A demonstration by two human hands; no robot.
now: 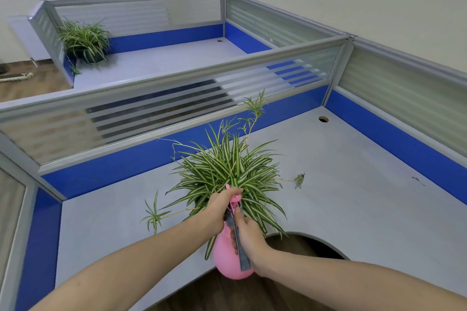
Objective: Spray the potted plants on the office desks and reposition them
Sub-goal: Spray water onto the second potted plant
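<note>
A pink spray bottle [226,257] with a grey strap is held in front of me, nozzle pointing at a striped spider plant [227,169] on the near desk. My left hand [218,209] grips the bottle's head and trigger. Lower down, my right hand [250,237] wraps the bottle's body from the right. The plant's pot is hidden behind leaves and hands. A second spider plant [84,38] in a dark pot [92,56] stands in the far desk's left corner.
The near grey desk [353,184] has blue-and-glass partitions [151,113] behind and to the right, a cable hole [323,119] at back right and a curved cut-out [303,245] in its front edge. The far desk [164,60] lies beyond the partition.
</note>
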